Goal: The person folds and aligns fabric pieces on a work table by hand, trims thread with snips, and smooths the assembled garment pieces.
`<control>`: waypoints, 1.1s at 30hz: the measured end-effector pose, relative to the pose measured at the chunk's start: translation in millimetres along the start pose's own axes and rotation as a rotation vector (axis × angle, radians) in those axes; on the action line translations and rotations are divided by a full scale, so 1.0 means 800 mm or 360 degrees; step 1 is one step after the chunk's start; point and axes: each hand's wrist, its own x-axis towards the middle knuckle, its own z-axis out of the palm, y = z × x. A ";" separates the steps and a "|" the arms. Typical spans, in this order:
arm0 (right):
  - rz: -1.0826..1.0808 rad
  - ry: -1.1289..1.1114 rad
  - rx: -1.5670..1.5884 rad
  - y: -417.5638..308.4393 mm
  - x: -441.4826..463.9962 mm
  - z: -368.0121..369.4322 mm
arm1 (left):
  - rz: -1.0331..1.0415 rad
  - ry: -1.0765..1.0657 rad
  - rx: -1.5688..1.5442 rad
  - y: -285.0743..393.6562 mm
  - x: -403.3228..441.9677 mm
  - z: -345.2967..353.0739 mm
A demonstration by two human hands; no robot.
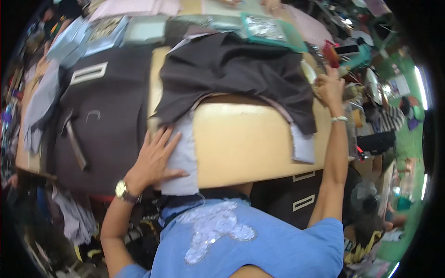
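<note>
My left hand [155, 160] lies flat with fingers spread on a light grey cloth strip [183, 157], at the left end of a dark brown cloth piece [241, 62]. Fingertips reach the brown cloth's lower left corner. This brown piece arches across a pale yellow board [245, 143], with another grey end [302, 146] hanging from its right side. My right hand [331, 88] is out at the board's far right edge, its fingers bent around something tan that is too blurred to name. Beside it sits a small pale dish [308, 73].
A hammer [75, 142] lies on dark cloth [109, 118] to the left. Along the back stand a teal tray [296, 45] with shiny small pieces and blue boxes [69, 44]. A red item [330, 53] and clutter crowd the right. Another person's hand [271, 5] shows at the top.
</note>
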 end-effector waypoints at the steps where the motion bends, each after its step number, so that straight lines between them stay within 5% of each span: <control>1: 0.0009 0.0091 0.0118 -0.014 -0.002 -0.020 | 0.0004 -0.0021 -0.0006 -0.002 0.000 -0.004; 3: -0.0042 0.0284 0.0834 -0.055 -0.016 -0.047 | 0.0027 -0.0032 -0.0032 -0.003 0.008 -0.010; 5: -0.0110 -0.0066 0.1787 -0.151 -0.056 -0.106 | 0.0060 0.0013 -0.0043 -0.013 0.012 -0.005; 8: -0.0543 -0.0554 0.2176 -0.257 -0.119 -0.110 | 0.0081 0.0044 -0.0037 -0.019 0.015 -0.006; 10: -0.0514 -0.0857 0.2392 -0.308 -0.146 -0.093 | 0.0083 0.0042 0.0001 -0.021 0.017 -0.008; 20: -0.0702 -0.0408 0.1868 -0.376 -0.148 -0.052 | 0.0189 0.0089 -0.0145 -0.043 0.020 -0.006; 33: -0.0952 -0.0448 0.1662 -0.378 -0.215 -0.094 | 0.0228 -0.0014 -0.0131 -0.055 0.024 -0.009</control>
